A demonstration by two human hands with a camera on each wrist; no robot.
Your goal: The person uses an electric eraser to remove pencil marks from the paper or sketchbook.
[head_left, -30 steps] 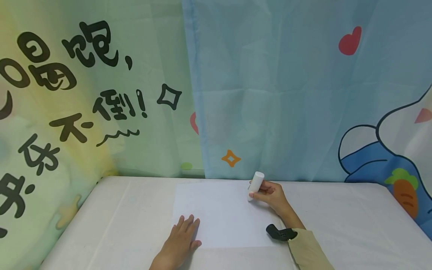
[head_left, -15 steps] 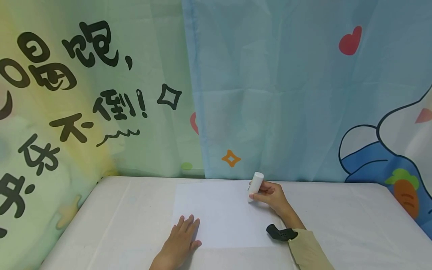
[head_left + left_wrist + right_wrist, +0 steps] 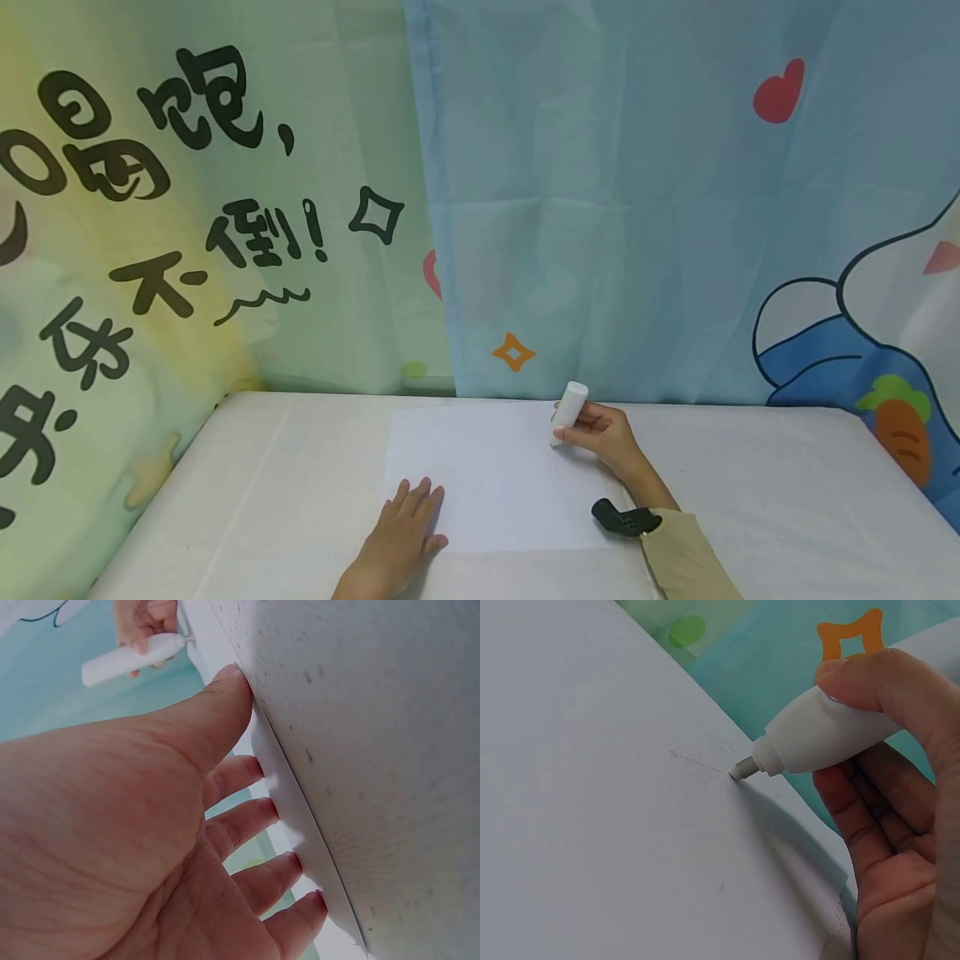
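My right hand (image 3: 606, 435) grips a white electric eraser (image 3: 821, 733) between thumb and fingers, its body tilted. The small greyish tip (image 3: 744, 769) touches the white sheet of paper (image 3: 630, 825) at one end of a faint thin line (image 3: 697, 762). Dark crumbs are scattered round that line in the right wrist view. On the paper's lower left edge rests my left hand (image 3: 399, 537), its fingers spread and fairly straight, fingertips touching the sheet in the left wrist view. The left palm holds nothing.
The paper lies on a table with a white cloth (image 3: 247, 500). Behind the table's far edge hangs a printed curtain (image 3: 600, 208). A black wrist device (image 3: 626, 518) sits at the right cuff (image 3: 686, 550).
The electric eraser and right hand shift very slightly over the same spot at the paper's upper right. My left hand stays where it was.
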